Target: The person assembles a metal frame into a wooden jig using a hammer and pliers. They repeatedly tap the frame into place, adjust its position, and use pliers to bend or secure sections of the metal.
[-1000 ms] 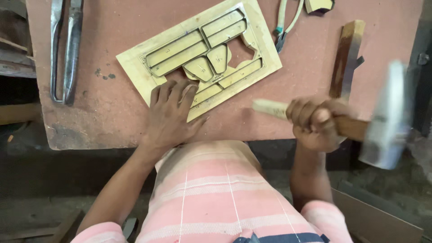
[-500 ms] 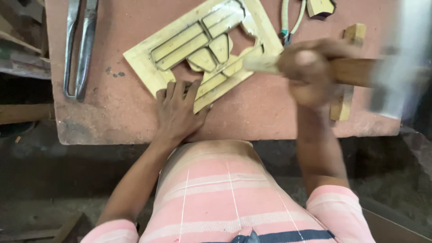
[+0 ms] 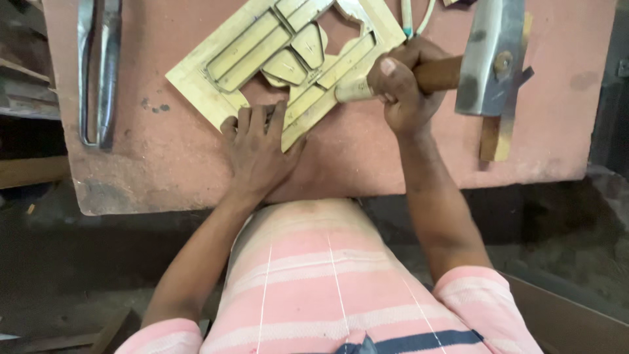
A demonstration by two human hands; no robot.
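your right hand (image 3: 403,85) grips the hammer (image 3: 488,59) above the wooden frame (image 3: 282,62) on the desk (image 3: 164,164); your left hand (image 3: 259,147) lies flat pinning its edge, so a stray blow could hit those fingers.

Soft, even daylight lit the reddish worktop (image 3: 164,157); shadows beneath it were deep. The grey steel hammer head (image 3: 490,56) was slightly motion-blurred.

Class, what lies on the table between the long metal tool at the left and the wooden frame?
Bare table with dark specks, in the head view.
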